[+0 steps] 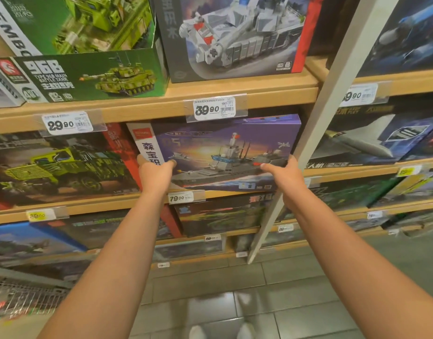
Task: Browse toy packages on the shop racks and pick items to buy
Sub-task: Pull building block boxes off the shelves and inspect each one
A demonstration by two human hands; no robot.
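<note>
Two bare forearms run from the lower corners of the frame up toward its middle, ending in the left hand (154, 176) and the right hand (285, 176). No sleeve shows on either arm (each is uncovered right down to the frame's lower edge). The wrists and the fingers that show carry no watch, band, ring or glove. The left arm is slender and even in outline; the right widens markedly toward the lower right corner. At the bottom centre, two pale, blurred shoe tips (221, 332) show side by side.
</note>
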